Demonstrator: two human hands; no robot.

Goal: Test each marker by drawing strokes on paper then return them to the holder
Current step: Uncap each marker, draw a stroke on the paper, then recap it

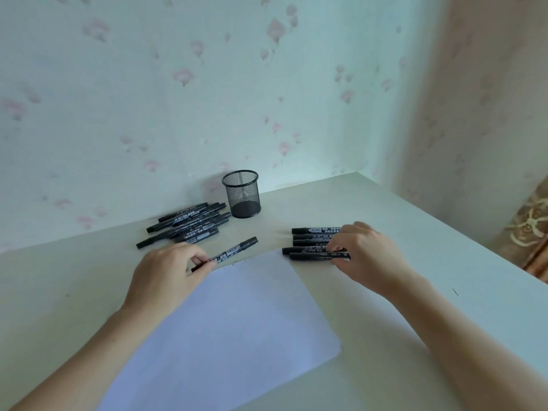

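Note:
A white sheet of paper (237, 315) lies on the table in front of me, with a few small dots near its far edge. My left hand (166, 277) pinches a capped black marker (237, 249) just above the paper's far left corner. My right hand (364, 253) grips the nearest marker (311, 256) of a row of several black markers (308, 240) lying right of the paper. A pile of several more black markers (186, 223) lies at the back left. The black mesh holder (243, 194) stands upright against the wall, with nothing showing inside.
The pale table (415, 247) ends at a right edge running diagonally toward me. Flowered wallpaper closes off the back. A patterned brown furnishing (530, 229) sits beyond the table's right edge. A small dark mark (455, 291) is on the table at right.

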